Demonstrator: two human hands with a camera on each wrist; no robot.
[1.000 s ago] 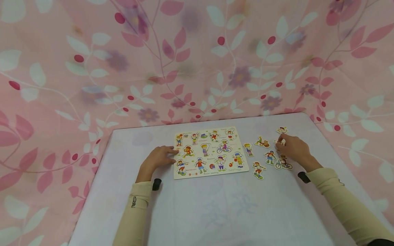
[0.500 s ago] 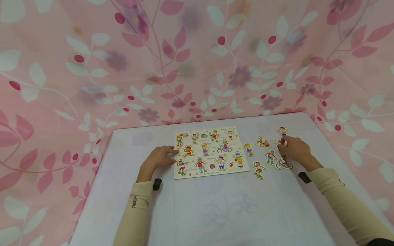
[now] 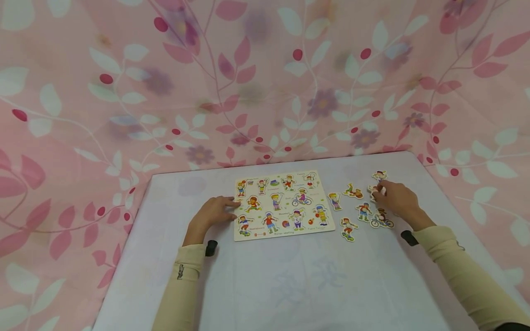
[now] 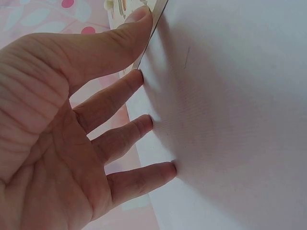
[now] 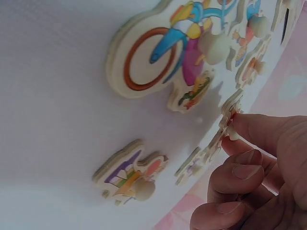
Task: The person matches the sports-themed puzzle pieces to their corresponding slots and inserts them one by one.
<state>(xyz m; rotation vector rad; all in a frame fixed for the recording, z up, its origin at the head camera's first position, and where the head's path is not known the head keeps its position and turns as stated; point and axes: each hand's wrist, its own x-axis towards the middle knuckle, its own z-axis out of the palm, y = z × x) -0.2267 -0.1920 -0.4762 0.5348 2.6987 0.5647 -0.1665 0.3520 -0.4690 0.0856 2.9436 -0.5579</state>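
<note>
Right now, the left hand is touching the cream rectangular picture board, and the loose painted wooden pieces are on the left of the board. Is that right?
Not quite: the loose painted wooden pieces are on the right of the cream rectangular picture board, as the head view shows. The left hand is indeed touching the board.

Pinched knobbed piece (image 5: 223, 123) right of board (image 3: 309, 215)

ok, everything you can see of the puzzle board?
The puzzle board is a thin cream rectangle, apparently wood, showing colourful sports figures in three rows with small printed words. It lies flat, slightly turned, on the white-covered table, left of the loose pieces. The left hand touches its left edge. Some lettering is unreadable.
</note>
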